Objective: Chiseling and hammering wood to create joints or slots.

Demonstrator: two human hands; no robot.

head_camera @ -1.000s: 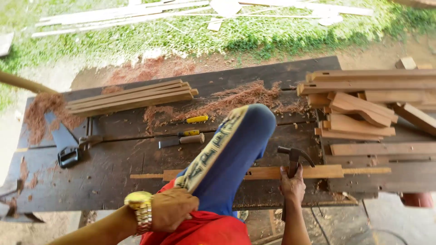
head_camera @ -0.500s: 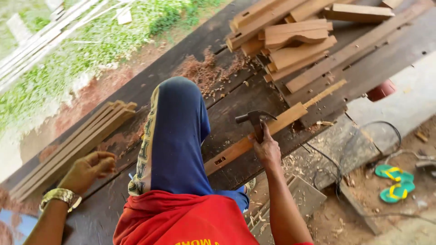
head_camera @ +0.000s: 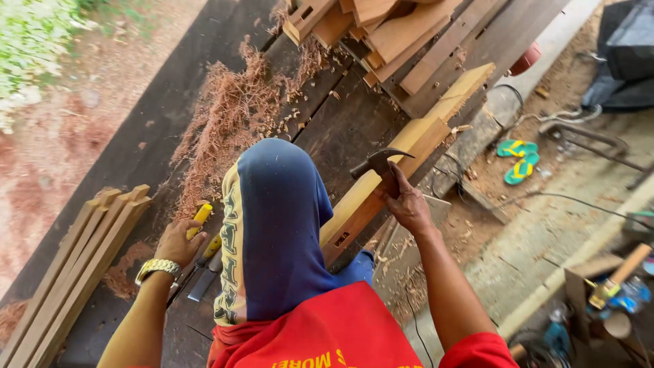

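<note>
My right hand (head_camera: pixel 407 201) grips a claw hammer (head_camera: pixel 378 162) by its handle, with the head resting on a long light wooden rail (head_camera: pixel 415 140) that lies across the dark workbench (head_camera: pixel 340 123). My knee in blue shorts (head_camera: pixel 276 225) is raised onto the bench and pins the rail's near end. My left hand (head_camera: pixel 178 242), with a gold watch at the wrist, closes around a yellow-handled chisel (head_camera: pixel 199 219) lying on the bench. A second chisel (head_camera: pixel 208 267) lies right beside it.
A stack of thin slats (head_camera: pixel 75 266) lies at the bench's left. Cut wooden parts (head_camera: pixel 402 34) pile up at the far end, with reddish shavings (head_camera: pixel 231 116) spread before them. On the ground to the right are green sandals (head_camera: pixel 518 160), a cable and a mallet (head_camera: pixel 616 276).
The view has swung and moved closer. My left hand left the slat stack and came onto the yellow-handled chisel. My right hand stays on the hammer at the rail.
</note>
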